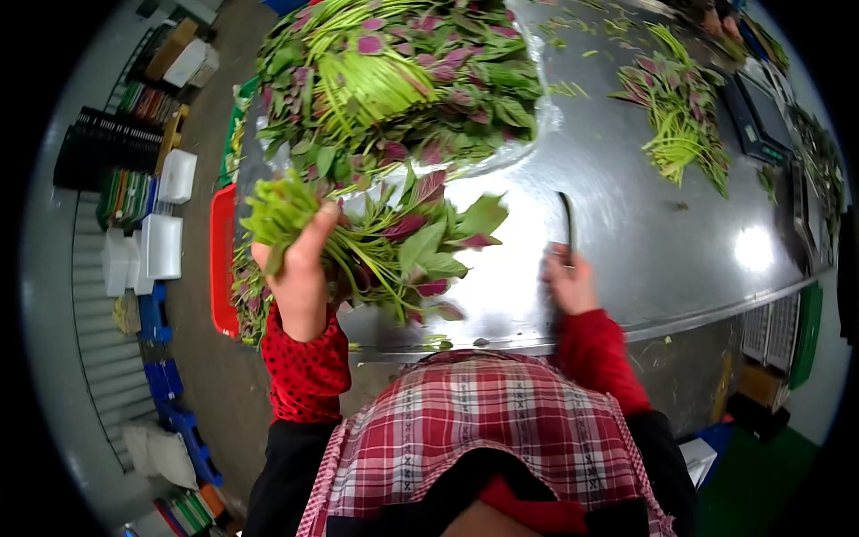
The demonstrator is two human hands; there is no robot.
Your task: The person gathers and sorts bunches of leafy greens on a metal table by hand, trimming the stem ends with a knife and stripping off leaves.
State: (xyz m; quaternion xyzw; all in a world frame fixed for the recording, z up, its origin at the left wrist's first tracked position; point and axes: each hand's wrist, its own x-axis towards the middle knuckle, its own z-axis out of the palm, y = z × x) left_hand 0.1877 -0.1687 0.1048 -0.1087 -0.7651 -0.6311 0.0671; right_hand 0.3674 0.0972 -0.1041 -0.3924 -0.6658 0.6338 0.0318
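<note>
Above the near left part of the tabletop (626, 242): a loose bunch (420, 237) of green and purple-leaved stems, raised in front of the body, pale stem ends toward the upper left, leaves fanning to the right

Left hand (300, 273): closed around the stems near their pale ends, thumb across the top

Right hand (573, 282): well apart from the bunch, fingers curled around what looks like a knife (568, 224), its thin dark blade pointing away from the body; blur hides the exact grip

Step in hand: judging by the pose, gathering and steadying the bunch, with the blade off the stems

Next move: any cut at the stem ends would call for level ends, a firm left grip and fingers clear of the edge

Big heap (394, 76): the same leafy stems, just beyond the bunch, lying on clear plastic (540, 134)

Smaller pile (680, 121): more stems, farther right, beside a dark boxy device (761, 116)

Left edge: a red crate (222, 259) just beside the tabletop, leaves near its inner side
</note>
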